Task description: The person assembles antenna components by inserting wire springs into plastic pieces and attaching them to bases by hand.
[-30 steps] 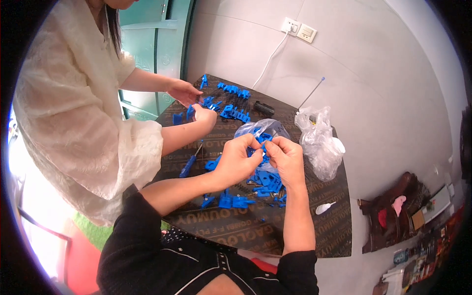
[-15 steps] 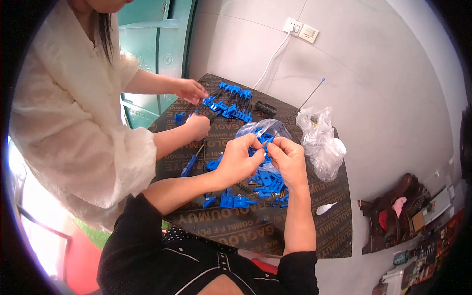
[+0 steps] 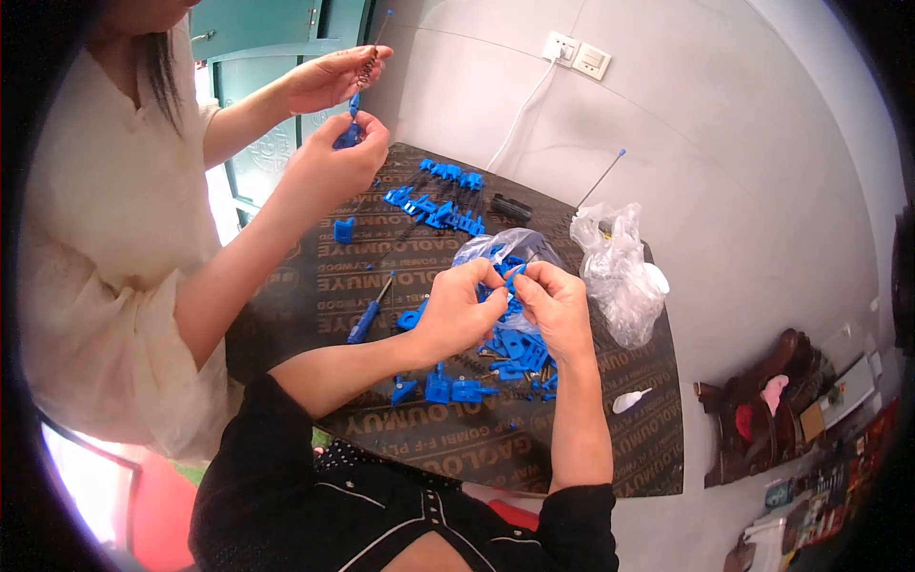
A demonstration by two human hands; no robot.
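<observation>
My left hand [image 3: 459,307] and my right hand [image 3: 557,307] meet over the middle of the table, fingertips pinched around a small blue plastic part [image 3: 514,276]. Its exact shape is mostly hidden by the fingers. Just behind and below them lies an opened clear plastic bag [image 3: 474,250] with more blue pieces in it. A heap of loose blue plastic parts [image 3: 524,355], mixed with small metal pins, spreads beneath my hands. Several more blue parts [image 3: 440,388] lie beside my left forearm.
A co-worker's hands [image 3: 348,133], at left, hold a blue part and a dark spring. Rows of blue pieces with springs [image 3: 440,212] lie at the back near a black cylinder [image 3: 512,206]. A blue-handled screwdriver [image 3: 365,320], a filled plastic bag [image 3: 620,276] and a white bottle [image 3: 629,400] are around.
The co-worker's hands have risen from the table's back left and now hold a blue part and spring in the air. My hands have hardly moved, still pinching the blue part.
</observation>
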